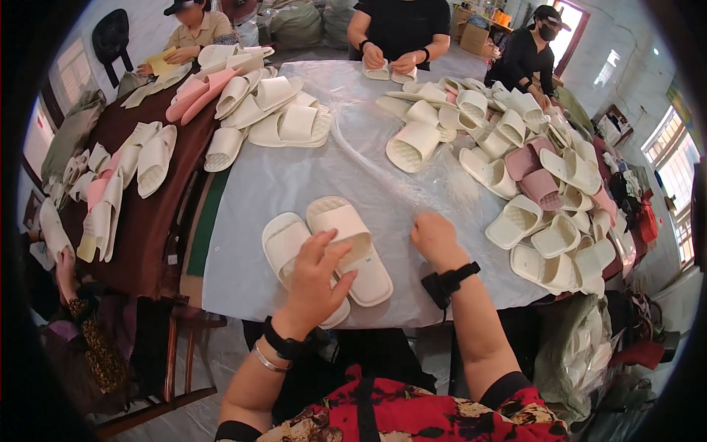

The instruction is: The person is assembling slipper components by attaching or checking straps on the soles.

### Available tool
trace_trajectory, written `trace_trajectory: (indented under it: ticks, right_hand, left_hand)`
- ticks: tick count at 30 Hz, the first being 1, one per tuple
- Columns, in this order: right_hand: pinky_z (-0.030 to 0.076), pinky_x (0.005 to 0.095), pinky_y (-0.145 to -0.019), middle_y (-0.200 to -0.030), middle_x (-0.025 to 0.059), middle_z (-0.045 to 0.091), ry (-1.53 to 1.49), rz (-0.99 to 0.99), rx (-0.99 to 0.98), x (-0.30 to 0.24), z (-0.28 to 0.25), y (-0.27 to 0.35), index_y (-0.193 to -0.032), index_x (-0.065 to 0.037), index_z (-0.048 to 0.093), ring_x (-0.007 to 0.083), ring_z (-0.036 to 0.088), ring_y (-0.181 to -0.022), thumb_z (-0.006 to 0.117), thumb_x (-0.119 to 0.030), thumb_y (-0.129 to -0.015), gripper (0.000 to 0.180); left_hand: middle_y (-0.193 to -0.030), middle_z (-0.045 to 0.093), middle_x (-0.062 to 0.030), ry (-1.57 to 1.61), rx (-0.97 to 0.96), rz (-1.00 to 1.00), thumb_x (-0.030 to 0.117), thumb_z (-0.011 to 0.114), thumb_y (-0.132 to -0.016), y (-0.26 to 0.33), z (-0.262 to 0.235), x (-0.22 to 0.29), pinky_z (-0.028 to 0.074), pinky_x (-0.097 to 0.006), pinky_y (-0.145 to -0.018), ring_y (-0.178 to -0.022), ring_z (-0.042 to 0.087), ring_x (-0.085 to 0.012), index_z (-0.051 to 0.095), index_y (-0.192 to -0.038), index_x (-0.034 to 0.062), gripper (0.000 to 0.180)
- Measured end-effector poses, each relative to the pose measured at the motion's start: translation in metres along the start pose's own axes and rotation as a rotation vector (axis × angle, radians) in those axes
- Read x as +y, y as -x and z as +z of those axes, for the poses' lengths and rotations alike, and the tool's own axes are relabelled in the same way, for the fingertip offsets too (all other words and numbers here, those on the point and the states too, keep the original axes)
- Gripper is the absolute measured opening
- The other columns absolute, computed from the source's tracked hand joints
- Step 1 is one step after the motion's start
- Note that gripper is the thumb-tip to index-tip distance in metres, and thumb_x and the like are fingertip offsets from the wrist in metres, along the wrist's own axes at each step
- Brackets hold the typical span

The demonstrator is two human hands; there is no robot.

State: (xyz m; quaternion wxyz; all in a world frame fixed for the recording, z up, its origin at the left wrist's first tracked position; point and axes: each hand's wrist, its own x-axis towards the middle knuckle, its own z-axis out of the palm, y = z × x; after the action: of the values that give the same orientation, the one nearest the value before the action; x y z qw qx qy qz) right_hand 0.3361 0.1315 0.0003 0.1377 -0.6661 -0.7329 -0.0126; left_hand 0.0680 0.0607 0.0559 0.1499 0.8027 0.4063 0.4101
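Two cream slide slippers lie side by side on the grey table cover (294, 177) in front of me. The right slipper (352, 247) partly overlaps the left slipper (286, 247). My left hand (315, 283) hovers over them with its fingers spread, fingertips at the right slipper's strap. My right hand (436, 239) rests on the cover just right of the pair, fingers curled, with nothing visible in it. Each wrist wears a dark band.
A heap of cream and pink slippers (545, 184) fills the table's right side, another group (272, 110) lies far left. A person across the table (398, 29) handles a pair; two others sit nearby. More slippers cover a brown table (147, 214) at left.
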Motion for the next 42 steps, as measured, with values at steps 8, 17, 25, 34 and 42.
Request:
trace_trajectory:
  ticks: [8,17,25,34,42]
  right_hand:
    - [0.048,0.0458,-0.059,-0.071,0.0156,0.061,-0.404,-0.023,0.042,-0.052,-0.064,0.077,-0.072,-0.004,0.058,0.0343,0.061,-0.069,0.06,-0.016,-0.077,0.013]
    - [0.049,0.045,-0.059,-0.068,0.0152,0.06,-0.419,-0.37,-0.37,-0.039,-0.058,0.165,-0.07,-0.005,0.056,0.0357,0.061,-0.065,0.061,-0.017,-0.075,0.014]
    - [0.051,0.0438,-0.061,-0.073,0.0142,0.062,-0.26,-0.464,-0.686,-0.048,-0.035,0.207,-0.074,-0.006,0.058,0.0339,0.063,-0.073,0.061,-0.021,-0.077,0.016]
    - [0.049,0.0392,-0.067,-0.083,0.0146,0.062,-0.547,-0.401,0.143,-0.081,-0.061,0.167,-0.103,0.0,0.057,0.0313,0.06,-0.078,0.068,0.0,-0.072,0.032]
    - [0.051,0.0361,-0.069,-0.088,0.017,0.065,-0.793,-0.36,-0.048,-0.109,-0.045,0.181,-0.123,0.003,0.049,0.0309,0.066,-0.077,0.057,0.005,-0.083,0.041]
  left_hand:
    - [-0.115,0.061,-0.0067,1.027,-0.353,-0.812,0.021,0.049,-0.098,-0.011,0.063,0.028,0.047,-0.028,-0.084,-0.101,0.059,-0.0144,0.05,-0.126,0.0017,0.034]
    - [-0.086,0.062,-0.0024,1.465,0.038,-0.943,0.02,0.052,-0.097,-0.04,0.067,-0.015,0.051,-0.028,-0.07,-0.073,0.061,-0.014,0.058,-0.11,0.0064,0.02]
    - [-0.082,0.063,-0.0042,1.435,0.283,-0.775,0.017,0.056,-0.095,-0.059,0.009,-0.025,0.051,-0.027,-0.063,-0.066,0.059,-0.0136,0.06,-0.106,0.0028,0.019]
    - [-0.098,0.066,-0.0006,1.142,-0.145,-0.598,0.012,0.06,-0.093,0.075,0.061,0.037,0.047,-0.023,-0.082,-0.092,0.056,-0.0062,0.064,-0.107,-0.0004,0.019]
    - [-0.093,0.067,-0.0048,1.431,0.014,-0.641,0.011,0.062,-0.091,0.11,0.05,0.046,0.049,-0.025,-0.081,-0.087,0.06,-0.0094,0.064,-0.099,-0.0019,0.015]
